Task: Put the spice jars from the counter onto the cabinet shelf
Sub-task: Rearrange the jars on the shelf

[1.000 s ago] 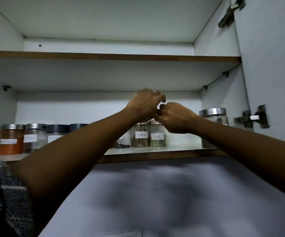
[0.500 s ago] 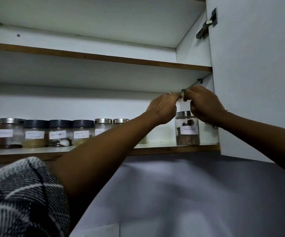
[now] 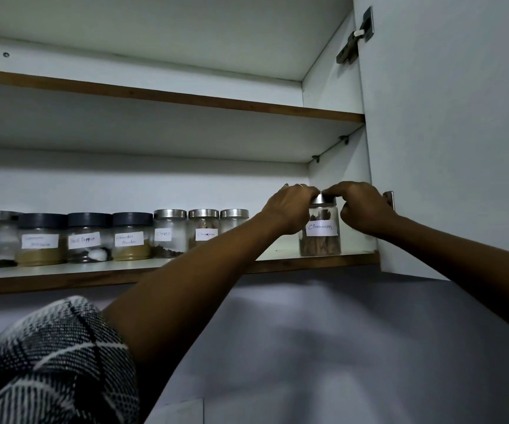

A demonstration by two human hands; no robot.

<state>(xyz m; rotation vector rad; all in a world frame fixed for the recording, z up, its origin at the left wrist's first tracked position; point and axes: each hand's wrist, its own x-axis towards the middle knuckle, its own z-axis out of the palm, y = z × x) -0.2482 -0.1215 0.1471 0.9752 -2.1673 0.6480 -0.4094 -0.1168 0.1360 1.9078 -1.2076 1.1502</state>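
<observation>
A glass jar labelled "Cinnamon" [image 3: 320, 237] with a steel lid stands at the right end of the lower cabinet shelf [image 3: 277, 262]. My left hand [image 3: 289, 209] grips the jar's lid and upper side from the left. My right hand [image 3: 360, 209] pinches the lid from the right, its fingers curled over the rim. A row of several labelled spice jars [image 3: 130, 237] fills the shelf to the left, some with black lids, some with steel lids.
The open cabinet door [image 3: 449, 133] stands right beside my right hand, hinges on its inner edge. An upper shelf [image 3: 185, 97] runs above. Below the cabinet is a grey wall [image 3: 323, 347]. My patterned sleeve [image 3: 51, 362] shows at the bottom left.
Both hands have come down from above the jar onto its lid. The view has shifted right, bringing the cinnamon jar and the shelf's right end closer.
</observation>
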